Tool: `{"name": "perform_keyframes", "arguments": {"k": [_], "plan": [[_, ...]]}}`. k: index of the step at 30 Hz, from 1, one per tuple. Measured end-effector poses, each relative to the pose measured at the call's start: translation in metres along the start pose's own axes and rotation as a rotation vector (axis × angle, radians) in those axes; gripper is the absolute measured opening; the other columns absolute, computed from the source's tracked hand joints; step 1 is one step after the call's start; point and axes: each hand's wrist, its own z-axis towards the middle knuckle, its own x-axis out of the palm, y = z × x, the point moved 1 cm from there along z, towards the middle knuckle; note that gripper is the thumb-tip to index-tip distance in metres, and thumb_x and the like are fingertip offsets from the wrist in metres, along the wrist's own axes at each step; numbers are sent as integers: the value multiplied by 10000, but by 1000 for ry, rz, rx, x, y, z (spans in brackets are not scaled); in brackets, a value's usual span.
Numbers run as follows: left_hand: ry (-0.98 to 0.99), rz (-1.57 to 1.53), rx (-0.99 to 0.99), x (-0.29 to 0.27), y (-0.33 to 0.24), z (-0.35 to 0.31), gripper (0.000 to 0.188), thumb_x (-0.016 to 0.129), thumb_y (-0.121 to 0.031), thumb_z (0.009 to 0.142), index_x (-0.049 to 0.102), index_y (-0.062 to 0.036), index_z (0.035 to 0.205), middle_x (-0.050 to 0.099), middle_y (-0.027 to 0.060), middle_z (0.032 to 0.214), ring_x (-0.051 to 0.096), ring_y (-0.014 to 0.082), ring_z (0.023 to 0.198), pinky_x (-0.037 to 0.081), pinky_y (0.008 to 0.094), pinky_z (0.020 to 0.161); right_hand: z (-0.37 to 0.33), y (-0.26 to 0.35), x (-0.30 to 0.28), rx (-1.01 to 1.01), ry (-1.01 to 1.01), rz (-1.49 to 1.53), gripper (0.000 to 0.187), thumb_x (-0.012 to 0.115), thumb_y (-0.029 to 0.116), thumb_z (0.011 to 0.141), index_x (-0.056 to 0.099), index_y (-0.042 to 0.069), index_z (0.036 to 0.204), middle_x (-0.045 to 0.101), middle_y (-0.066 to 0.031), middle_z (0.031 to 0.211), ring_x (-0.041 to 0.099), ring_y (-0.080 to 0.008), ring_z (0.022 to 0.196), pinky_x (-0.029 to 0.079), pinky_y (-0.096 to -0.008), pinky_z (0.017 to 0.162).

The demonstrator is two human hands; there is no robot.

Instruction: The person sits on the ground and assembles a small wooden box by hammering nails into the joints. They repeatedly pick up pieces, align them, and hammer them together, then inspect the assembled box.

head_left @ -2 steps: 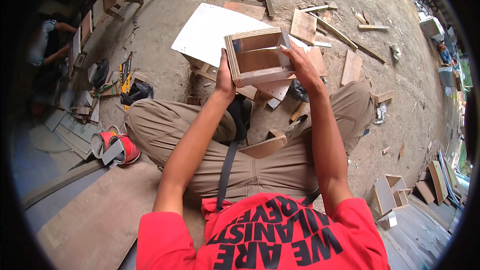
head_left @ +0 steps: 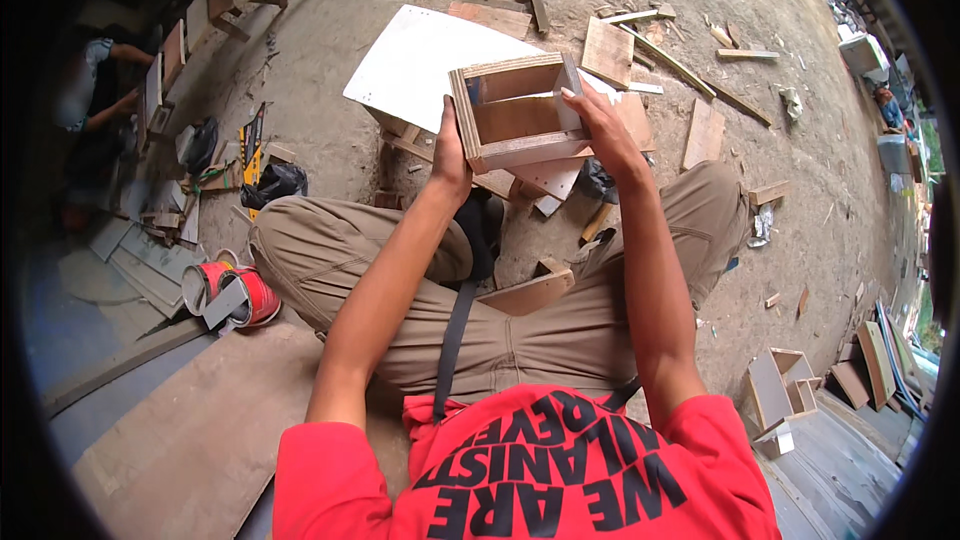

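Between my hands is a small open wooden box (head_left: 530, 152) with plywood edges and a slat or divider across its inside. My left hand (head_left: 452, 155) presses against its left wall, with the fingers along the outer side. Round the right wall wraps my right hand (head_left: 605, 130), its fingertips over the upper edge. The box is tilted, so its hollow inside faces me. Beneath and behind it lies a white board (head_left: 405, 55), partly covered by the box. Below, a loose piece of wood (head_left: 530, 295) rests between my legs.
Wood offcuts (head_left: 607, 52) lie scattered on the dirt floor ahead. To the left are red cans (head_left: 258, 298), a yellow saw (head_left: 252, 150) and a black plastic bag (head_left: 278, 185). Another person's arm (head_left: 115, 110) shows at far left. A second wooden box (head_left: 775, 390) stands at right.
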Motion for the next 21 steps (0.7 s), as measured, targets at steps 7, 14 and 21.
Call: {"name": "perform_keyframes", "arguments": {"k": [7,14,21], "plan": [[-18,36,-25,0,-5,2,611,255,-506,1056,432,-53,1427,527,88,1385,502,202,1261,387,350,1076,2,-2,-2,-27,4,-81,669,509,352,959,332,15,1508,367,-129,1543,320,-247,1423,218,-336,1160],[-18,86,15,1,-6,3,699,263,-604,1021,455,-59,1414,563,105,1343,544,208,1222,424,345,1033,1,-5,3,-79,-87,-114,456,503,358,955,575,27,1258,530,-107,1195,506,-202,1072,400,-306,928],[17,54,-27,5,-9,0,643,261,-532,1047,395,-55,1456,482,105,1434,471,211,1307,373,355,1099,-4,2,3,-82,-65,-156,504,471,351,967,495,32,1357,424,-152,1447,408,-263,1321,296,-346,1103]]}}
